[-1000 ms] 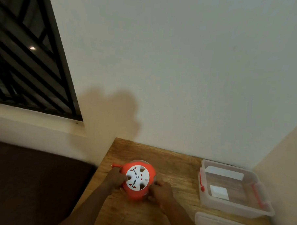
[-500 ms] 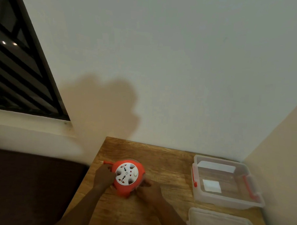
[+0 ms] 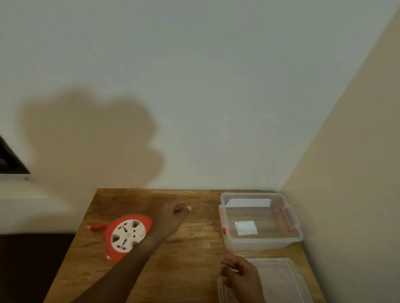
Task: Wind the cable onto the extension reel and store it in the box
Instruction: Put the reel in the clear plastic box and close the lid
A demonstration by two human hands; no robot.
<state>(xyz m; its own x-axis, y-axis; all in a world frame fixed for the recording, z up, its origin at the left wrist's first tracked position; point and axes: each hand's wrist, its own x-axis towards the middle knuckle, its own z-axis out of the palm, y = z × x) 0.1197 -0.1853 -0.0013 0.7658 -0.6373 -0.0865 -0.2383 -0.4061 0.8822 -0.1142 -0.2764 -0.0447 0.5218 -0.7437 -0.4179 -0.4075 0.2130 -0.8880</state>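
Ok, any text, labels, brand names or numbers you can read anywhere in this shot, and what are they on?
None can be read.
Extension reel: small dark and red marks around the sockets on its white face, too blurred to tell whether they are print.
Clear box: a white rectangle on its floor and a white strip at its far wall, both show no print.
Lid: no print visible.

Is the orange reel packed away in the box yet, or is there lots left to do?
Not yet. Winding looks done: no loose cable trails from the reel, which lies flat on the table. Neither hand holds it: the left hand hovers beyond it, and the right hand is at the lid. The box is open with only a white slip inside. Left: put the reel in, likely close the lid.
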